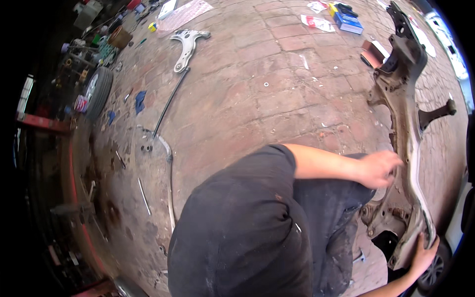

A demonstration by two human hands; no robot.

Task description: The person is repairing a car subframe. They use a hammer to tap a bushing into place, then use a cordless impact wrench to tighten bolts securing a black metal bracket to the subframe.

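Note:
A long, rusty brown car subframe stands along the right side, with a pale, shiny curved bar or edge down its length. My left hand, slightly blurred, is at the subframe's near side with its fingers curled in. Whatever those fingers may hold is hidden. Lower down, my right hand grips the bottom end of the subframe, thumb on one side and fingers on the other. My dark-trousered knee is bent beside the subframe, below my left forearm.
On the brick floor lie a silver control arm, a long bent bar, a thin metal rod and blue scraps. A tyre and clutter line the left. Boxes lie at the far right.

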